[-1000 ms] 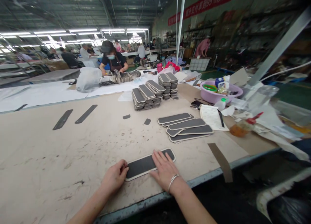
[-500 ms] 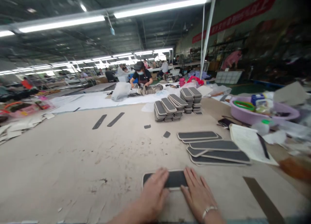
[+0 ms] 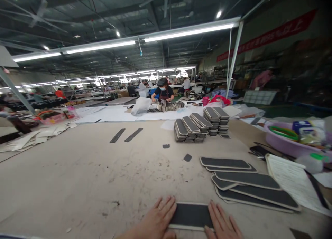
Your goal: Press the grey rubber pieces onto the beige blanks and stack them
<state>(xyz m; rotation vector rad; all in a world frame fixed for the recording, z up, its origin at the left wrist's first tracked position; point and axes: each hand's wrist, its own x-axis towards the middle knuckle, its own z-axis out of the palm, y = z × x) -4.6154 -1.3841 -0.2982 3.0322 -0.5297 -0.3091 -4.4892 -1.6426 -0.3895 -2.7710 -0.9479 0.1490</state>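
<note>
A dark panel with a pale border [image 3: 192, 215] lies flat on the table near its front edge. My left hand [image 3: 158, 219] rests on the panel's left end, fingers stretched out and pointing away from me. Over the right end lies my right hand [image 3: 223, 221], its fingers also extended and flat. The panel's middle shows between the hands, and both its ends are covered. To the right, several similar panels [image 3: 249, 180] overlap in a loose pile.
Stacks of smaller dark pieces [image 3: 193, 125] stand further back. At the right are a purple basin [image 3: 278, 140] and a paper sheet [image 3: 293, 180]. Two dark strips [image 3: 133, 134] lie back left. A person [image 3: 163, 91] works across the table.
The camera view has shifted, so the table's contents appear lower and further right. My left hand has moved outward along the panel, exposing more of its middle.
</note>
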